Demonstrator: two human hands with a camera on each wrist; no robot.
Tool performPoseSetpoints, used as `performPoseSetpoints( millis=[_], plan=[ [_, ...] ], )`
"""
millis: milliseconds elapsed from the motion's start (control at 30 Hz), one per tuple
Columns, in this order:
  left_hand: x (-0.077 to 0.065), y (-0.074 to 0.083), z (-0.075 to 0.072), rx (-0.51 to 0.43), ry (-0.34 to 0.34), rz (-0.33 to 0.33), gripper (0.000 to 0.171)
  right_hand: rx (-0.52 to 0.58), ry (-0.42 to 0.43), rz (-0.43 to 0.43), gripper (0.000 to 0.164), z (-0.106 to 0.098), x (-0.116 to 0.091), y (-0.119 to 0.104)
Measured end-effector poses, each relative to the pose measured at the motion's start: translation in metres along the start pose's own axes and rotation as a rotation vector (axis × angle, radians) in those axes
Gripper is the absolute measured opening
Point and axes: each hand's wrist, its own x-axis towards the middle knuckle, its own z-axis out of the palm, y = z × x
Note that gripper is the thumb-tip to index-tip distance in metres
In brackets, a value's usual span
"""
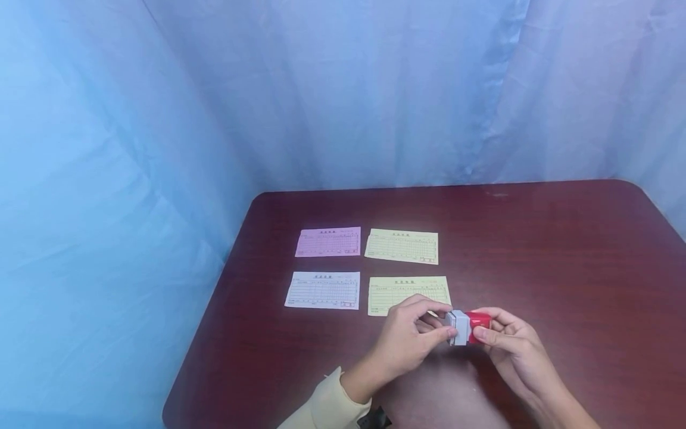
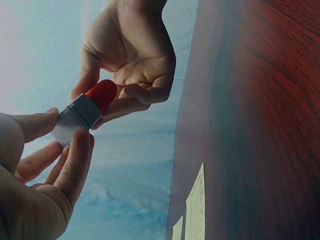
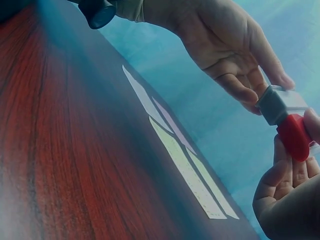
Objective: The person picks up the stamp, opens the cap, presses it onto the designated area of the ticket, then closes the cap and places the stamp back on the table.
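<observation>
A stamp with a red handle (image 1: 480,320) and a grey, partly see-through capped end (image 1: 459,328) is held up over the table's near part, lying sideways between both hands. My left hand (image 1: 407,338) pinches the grey end between thumb and fingers. The right hand (image 1: 515,348) grips the red handle, its thumb on the near side. In the left wrist view the grey end (image 2: 75,120) shows between the left fingertips. Behind the left hand lies a yellow printed slip (image 1: 383,298), its lower right corner hidden by that hand.
Three more printed slips lie flat: a pink one (image 1: 328,242), another yellow one (image 1: 402,245) and a white one (image 1: 323,291), each with a small red boxed mark at lower right. Under them is a dark red wooden table (image 1: 257,357). Blue curtains (image 1: 343,95) hang behind.
</observation>
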Motion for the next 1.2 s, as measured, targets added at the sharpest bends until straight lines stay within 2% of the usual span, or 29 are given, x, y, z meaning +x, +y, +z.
performPoseSetpoints(
  millis=[267, 500, 633, 767, 867, 967, 1067, 1200],
  plan=[
    [-0.001, 0.001, 0.001, 0.025, 0.028, -0.01, 0.029, -0.046, 0.046, 0.023, 0.03, 0.005, 0.002, 0.0],
    [-0.001, 0.028, -0.009, 0.026, 0.075, -0.029, 0.028, -0.085, 0.086, 0.041, 0.028, 0.012, 0.005, 0.001],
    [0.0, 0.015, -0.006, 0.013, 0.068, -0.07, 0.028, -0.103, 0.092, 0.045, 0.028, 0.013, 0.007, 0.001],
    [0.001, 0.0, -0.004, 0.01, 0.053, -0.065, 0.029, -0.148, 0.104, 0.048, 0.028, 0.015, 0.009, 0.0],
    [0.002, -0.004, -0.005, 0.002, 0.049, -0.061, 0.03, -0.178, 0.115, 0.05, 0.027, 0.016, 0.01, -0.001],
    [0.002, -0.004, -0.005, -0.028, 0.04, -0.1, 0.03, -0.199, 0.129, 0.057, 0.027, 0.016, 0.01, -0.003],
    [0.001, -0.004, -0.003, -0.017, 0.003, -0.13, 0.03, -0.308, 0.153, 0.061, 0.023, 0.014, 0.01, -0.008],
    [-0.001, -0.007, 0.001, 0.103, -0.093, -0.143, 0.034, -0.52, 0.183, 0.044, 0.026, 0.01, 0.01, -0.016]
  ],
)
